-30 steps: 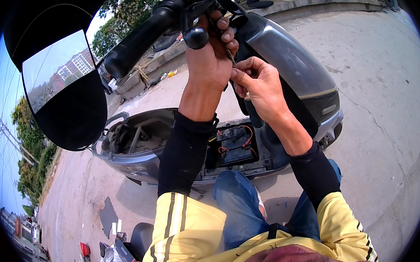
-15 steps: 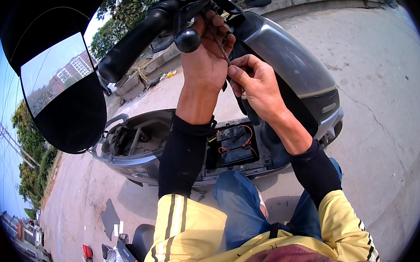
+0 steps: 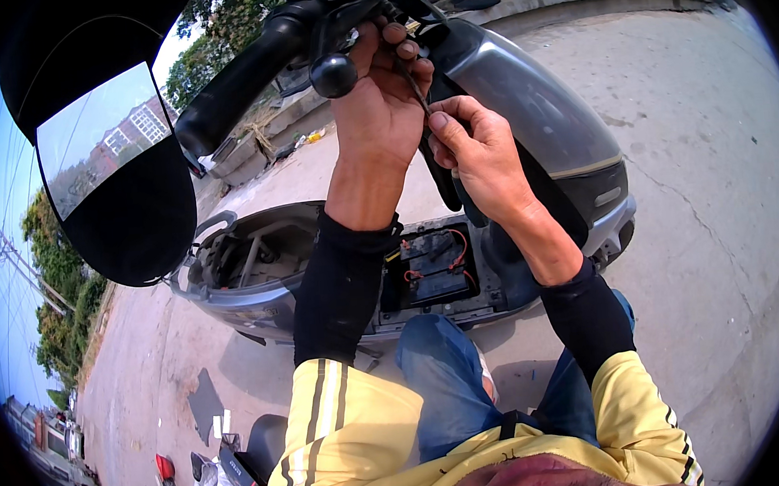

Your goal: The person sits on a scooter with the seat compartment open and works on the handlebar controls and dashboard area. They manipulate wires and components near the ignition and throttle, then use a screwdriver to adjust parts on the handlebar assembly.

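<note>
A thin dark cable (image 3: 412,81) slants down across the fingers of my left hand (image 3: 371,131), which is turned palm up below the handlebar. Those fingers are curled around the cable, near the ball-ended brake lever (image 3: 334,75). Lower down, my right hand (image 3: 484,151) pinches the cable between thumb and forefinger, its other fingers folded in. The black handlebar grip (image 3: 238,80) lies just left of my left hand. Behind the hands stands the scooter's grey front panel (image 3: 537,97). The cable's upper end is hidden among the handlebar parts.
Below my forearms, black batteries (image 3: 437,271) with orange wires sit in the scooter's uncovered floor bay. Its seat compartment (image 3: 259,252) is uncovered too. A large mirror (image 3: 104,141) juts out at upper left. A dark panel (image 3: 204,405) and boxes (image 3: 242,479) lie on the ground.
The handlebar and lever have shifted slightly left in view. My right hand's fingertips have moved slightly up and right along the cable. Both hands keep their hold.
</note>
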Demonstrator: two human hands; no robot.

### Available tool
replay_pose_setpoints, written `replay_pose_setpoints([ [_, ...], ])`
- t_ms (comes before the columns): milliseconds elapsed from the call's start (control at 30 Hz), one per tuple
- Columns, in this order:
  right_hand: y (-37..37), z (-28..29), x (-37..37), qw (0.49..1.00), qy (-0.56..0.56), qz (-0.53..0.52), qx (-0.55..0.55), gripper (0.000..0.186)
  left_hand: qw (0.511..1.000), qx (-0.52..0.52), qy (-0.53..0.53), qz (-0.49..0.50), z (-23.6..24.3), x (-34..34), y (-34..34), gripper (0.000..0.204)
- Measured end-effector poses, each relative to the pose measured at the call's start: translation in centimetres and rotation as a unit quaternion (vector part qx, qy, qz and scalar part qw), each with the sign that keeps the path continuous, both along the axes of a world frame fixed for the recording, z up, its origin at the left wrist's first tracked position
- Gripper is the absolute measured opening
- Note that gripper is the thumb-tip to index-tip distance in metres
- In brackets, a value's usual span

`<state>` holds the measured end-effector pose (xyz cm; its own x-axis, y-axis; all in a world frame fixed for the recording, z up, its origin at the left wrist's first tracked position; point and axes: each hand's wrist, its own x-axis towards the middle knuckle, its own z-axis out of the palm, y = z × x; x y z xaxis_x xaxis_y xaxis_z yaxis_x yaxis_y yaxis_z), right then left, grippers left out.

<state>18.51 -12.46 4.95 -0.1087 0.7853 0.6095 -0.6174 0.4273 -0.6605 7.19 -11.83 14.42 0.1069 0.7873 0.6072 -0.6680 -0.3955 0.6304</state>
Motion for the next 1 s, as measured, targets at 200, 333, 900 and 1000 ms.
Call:
replay_pose_setpoints([
  [200,-0.8,0.4,0.5,0.999,-0.037,0.003,-0.003,0.015,1.0,0.007,0.02,-0.004,-0.3,0.0,-0.3,0.02],
  [333,-0.8,-0.5,0.8,0.999,-0.026,0.044,-0.009,0.015,1.0,0.0,0.009,0.024,-1.0,0.2,-1.3,0.021],
  [900,-4.1,-10.5,0.5,0.994,-0.008,0.056,-0.093,0.015,0.991,-0.077,0.066,0.083,-10.9,-1.0,-5.2,0.034],
  [1000,-4.0,-10.6,0.4,0.995,-0.002,0.056,-0.084,0.015,0.989,-0.074,0.092,0.087,-11.1,-1.1,-5.3,0.038],
])
